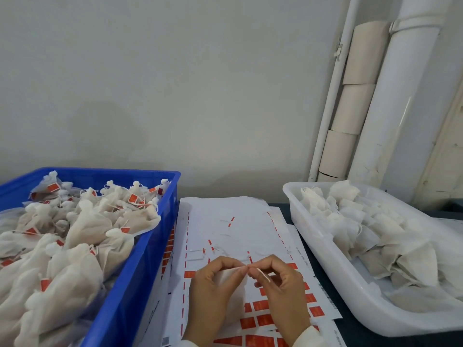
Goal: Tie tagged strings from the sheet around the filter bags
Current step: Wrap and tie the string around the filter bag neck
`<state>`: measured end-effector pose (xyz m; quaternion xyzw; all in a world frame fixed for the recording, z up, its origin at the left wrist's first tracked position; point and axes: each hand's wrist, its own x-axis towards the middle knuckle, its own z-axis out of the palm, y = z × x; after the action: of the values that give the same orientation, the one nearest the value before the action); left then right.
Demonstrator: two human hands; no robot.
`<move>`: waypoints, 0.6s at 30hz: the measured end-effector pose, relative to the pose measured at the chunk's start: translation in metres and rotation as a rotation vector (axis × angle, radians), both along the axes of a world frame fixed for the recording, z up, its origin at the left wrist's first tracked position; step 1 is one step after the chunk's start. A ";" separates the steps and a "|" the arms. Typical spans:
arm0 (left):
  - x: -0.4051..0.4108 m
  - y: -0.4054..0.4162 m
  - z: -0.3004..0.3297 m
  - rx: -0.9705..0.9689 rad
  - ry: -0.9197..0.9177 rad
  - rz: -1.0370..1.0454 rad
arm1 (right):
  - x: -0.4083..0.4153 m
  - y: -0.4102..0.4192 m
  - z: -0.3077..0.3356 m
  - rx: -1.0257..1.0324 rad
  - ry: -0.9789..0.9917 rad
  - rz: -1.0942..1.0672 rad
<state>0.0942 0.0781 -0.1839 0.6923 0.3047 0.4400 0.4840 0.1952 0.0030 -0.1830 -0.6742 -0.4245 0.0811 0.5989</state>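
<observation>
My left hand (215,289) grips a white filter bag (234,281) by its gathered top, above the white sheet (238,226) of red tagged strings. My right hand (280,286) pinches a thin white string (263,273) right at the bag's neck; a red tag (249,257) sticks up just above the fingertips. Rows of red tags (258,319) remain on the near part of the sheet, partly hidden by my hands.
A blue crate (140,259) on the left holds several tied bags with red tags. A white tray (325,249) on the right holds several untied filter bags. White pipes (390,103) and cardboard rolls (350,108) stand against the wall at the back right.
</observation>
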 end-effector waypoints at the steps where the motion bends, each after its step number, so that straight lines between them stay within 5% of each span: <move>1: 0.000 0.000 -0.001 0.007 0.021 0.005 | 0.000 0.000 -0.001 -0.006 -0.016 -0.023; 18: -0.001 0.006 -0.009 0.013 0.133 0.144 | 0.016 0.005 -0.011 -0.110 0.019 -0.301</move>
<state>0.0937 0.0843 -0.1932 0.6994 0.3825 0.4286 0.4252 0.2111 0.0079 -0.1938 -0.7612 -0.3078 0.0200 0.5704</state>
